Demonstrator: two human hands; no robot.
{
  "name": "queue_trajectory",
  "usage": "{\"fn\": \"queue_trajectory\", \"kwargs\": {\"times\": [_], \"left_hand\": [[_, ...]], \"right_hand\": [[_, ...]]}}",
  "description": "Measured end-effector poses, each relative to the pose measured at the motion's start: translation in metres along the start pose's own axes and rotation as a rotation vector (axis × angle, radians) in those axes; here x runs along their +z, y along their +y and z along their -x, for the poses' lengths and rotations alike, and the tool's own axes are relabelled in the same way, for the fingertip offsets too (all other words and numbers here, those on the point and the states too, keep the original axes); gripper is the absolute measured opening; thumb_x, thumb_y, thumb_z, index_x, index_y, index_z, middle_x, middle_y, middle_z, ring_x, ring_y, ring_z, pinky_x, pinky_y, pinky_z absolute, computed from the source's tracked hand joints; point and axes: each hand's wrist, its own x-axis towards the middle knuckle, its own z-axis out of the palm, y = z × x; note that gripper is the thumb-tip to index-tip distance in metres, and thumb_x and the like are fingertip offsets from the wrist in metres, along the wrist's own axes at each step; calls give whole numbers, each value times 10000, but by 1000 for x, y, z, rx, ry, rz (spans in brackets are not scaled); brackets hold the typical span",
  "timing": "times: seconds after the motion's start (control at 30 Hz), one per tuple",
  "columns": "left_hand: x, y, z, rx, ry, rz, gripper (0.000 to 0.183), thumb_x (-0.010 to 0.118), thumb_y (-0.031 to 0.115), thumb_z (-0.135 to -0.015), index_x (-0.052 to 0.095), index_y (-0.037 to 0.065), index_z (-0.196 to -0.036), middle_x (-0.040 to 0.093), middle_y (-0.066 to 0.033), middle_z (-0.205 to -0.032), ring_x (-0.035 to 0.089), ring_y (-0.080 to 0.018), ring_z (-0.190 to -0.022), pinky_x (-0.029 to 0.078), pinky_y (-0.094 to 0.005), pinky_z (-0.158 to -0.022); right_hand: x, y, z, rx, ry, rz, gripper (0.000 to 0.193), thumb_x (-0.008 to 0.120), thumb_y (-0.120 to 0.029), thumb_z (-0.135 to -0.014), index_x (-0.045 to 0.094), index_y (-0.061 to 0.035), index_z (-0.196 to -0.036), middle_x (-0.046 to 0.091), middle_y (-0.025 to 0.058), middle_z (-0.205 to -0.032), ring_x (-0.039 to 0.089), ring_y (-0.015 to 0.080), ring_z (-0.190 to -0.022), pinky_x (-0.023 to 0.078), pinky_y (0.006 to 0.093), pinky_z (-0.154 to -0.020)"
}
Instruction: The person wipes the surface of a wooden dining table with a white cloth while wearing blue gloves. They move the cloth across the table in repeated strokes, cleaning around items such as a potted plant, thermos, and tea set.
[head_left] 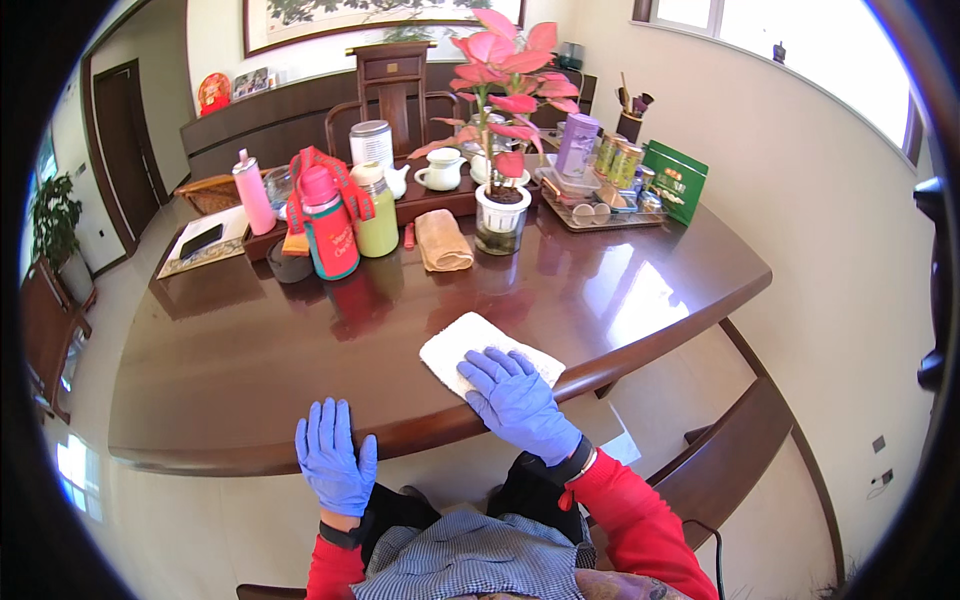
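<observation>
White cloth (470, 345) lies flat near the bench's (250, 380) front edge, right of centre. Right hand (515, 400) pressed on it, fingers spread flat, nothing gripped. Left hand (335, 455) also open, palm down on the bench rim, holding nothing. I'd judge the risk is further back: potted pink-leaved plant (500, 215), red flask (333, 235) and folded tan towel (443, 240) stand near. A long forward sweep could knock them; the cloth could also slip off the edge.
</observation>
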Motion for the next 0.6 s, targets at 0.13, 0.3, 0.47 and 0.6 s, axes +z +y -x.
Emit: {"fn": "queue_trajectory", "kwargs": {"times": [0.13,0.3,0.47,0.6], "left_hand": [[-7,-1,-1,-5,-62,29,646,618,420,-1029,526,41,-1544,543,-173,-1567,455,-386,-1497,284,-568,-1268],[-9,5,-7,52,-25,67,652,619,428,-1029,528,37,-1542,549,-175,-1558,449,-392,-1500,266,-587,-1278],[1,19,-19,70,-141,-23,680,550,489,-1050,511,51,-1569,543,-176,-1569,449,-394,-1501,285,-570,-1268],[6,22,-17,75,-92,-47,684,545,487,-1051,498,60,-1583,537,-170,-1578,454,-387,-1501,292,-556,-1264]], "right_hand": [[-14,37,10,74,-13,-7,433,615,-332,-1046,641,-131,-1428,611,107,-1508,562,334,-1390,400,515,-1187],[-36,128,37,295,8,153,429,594,-358,-1058,674,-125,-1410,623,120,-1509,544,330,-1419,392,488,-1201],[-56,187,49,578,-36,196,495,521,-383,-1074,640,-93,-1457,590,140,-1553,506,347,-1462,342,483,-1230],[-42,164,40,509,-15,207,457,559,-339,-1054,656,-105,-1434,614,138,-1524,523,347,-1444,365,494,-1211]]}}
